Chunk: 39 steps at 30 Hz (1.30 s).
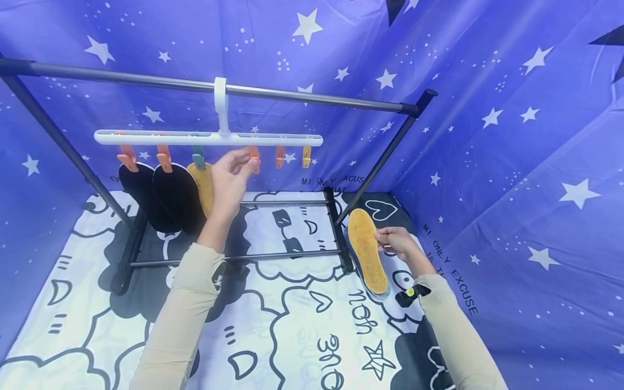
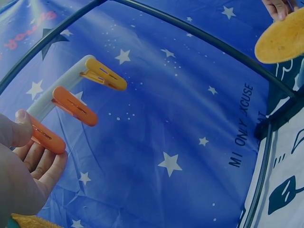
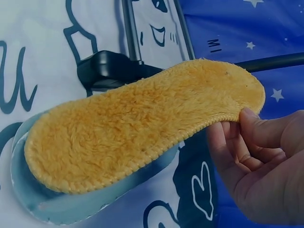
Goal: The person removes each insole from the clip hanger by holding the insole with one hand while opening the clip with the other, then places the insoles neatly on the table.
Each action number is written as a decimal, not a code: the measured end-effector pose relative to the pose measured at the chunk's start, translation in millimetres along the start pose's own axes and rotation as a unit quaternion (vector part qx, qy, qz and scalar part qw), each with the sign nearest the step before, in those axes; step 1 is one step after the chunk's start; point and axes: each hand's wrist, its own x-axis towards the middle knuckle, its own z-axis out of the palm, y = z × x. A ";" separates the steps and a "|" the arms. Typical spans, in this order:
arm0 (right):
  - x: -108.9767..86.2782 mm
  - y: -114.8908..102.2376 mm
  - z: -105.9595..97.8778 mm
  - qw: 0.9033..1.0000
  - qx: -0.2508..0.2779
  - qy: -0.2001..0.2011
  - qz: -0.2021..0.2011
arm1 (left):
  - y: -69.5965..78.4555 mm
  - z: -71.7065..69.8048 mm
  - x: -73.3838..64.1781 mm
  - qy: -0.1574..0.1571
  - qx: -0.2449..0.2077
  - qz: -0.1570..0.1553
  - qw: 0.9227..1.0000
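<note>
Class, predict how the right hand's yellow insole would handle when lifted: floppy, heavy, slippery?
The yellow insole is probably light, being thin and pinched at just one edge by the right hand. It likely flexes only mildly, since it looks nearly flat. Its fuzzy pile suggests little slipping.

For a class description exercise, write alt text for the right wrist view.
The right hand pinches a fuzzy yellow insole by its edge, partly hiding a pale blue sole-shaped item on patterned cloth. A dark rack and starry fabric show behind.
</note>
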 end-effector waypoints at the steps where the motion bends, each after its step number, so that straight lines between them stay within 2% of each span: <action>1: 0.7 0.5 0.1 1.000 -0.002 0.002 0.004 | 0.1 0.0 0.0 0.000 -0.001 0.001 1.000; 7: 3.1 3.4 0.9 1.000 -0.016 0.004 0.023 | 2.4 -0.6 -0.9 -0.001 -0.001 0.003 1.000; 17: 11.2 11.5 3.1 0.998 -0.048 0.015 0.030 | 1.0 -0.4 1.0 -0.003 0.001 -0.007 1.000; 28: 17.1 11.6 8.1 0.997 -0.072 0.026 0.034 | 1.7 0.7 -0.4 -0.006 -0.008 -0.004 1.000; 39: 20.3 15.3 7.8 0.996 -0.077 0.019 0.040 | 2.7 -0.6 -1.1 -0.004 -0.006 -0.005 1.000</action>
